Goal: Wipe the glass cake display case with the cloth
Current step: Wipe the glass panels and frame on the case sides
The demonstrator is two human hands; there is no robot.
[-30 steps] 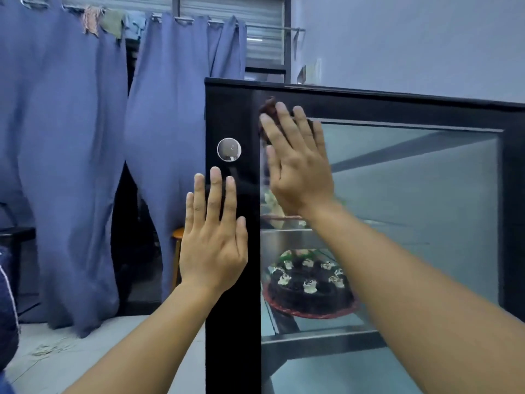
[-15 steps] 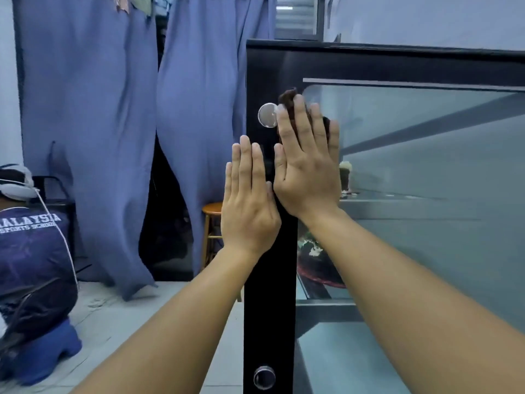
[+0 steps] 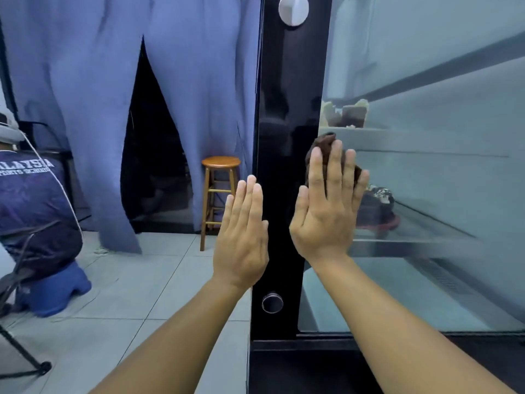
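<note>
Head view shows the right hand (image 3: 326,220) laid flat on the glass cake display case (image 3: 287,95), its fingers (image 3: 335,166) straight and slightly spread, pressing a dark brown cloth (image 3: 324,143) where the pane meets the black frame (the cloth bunches out above the fingertips, none curled round it). Just left of those fingers the left hand (image 3: 241,237) is raised palm forward at the frame's outer edge, fingers straight and together, holding nothing; I cannot tell whether it touches. Right of the fingers, behind the glass, a dark cake (image 3: 375,206) sits on a shelf, and well to their left stands a wooden stool (image 3: 220,189).
</note>
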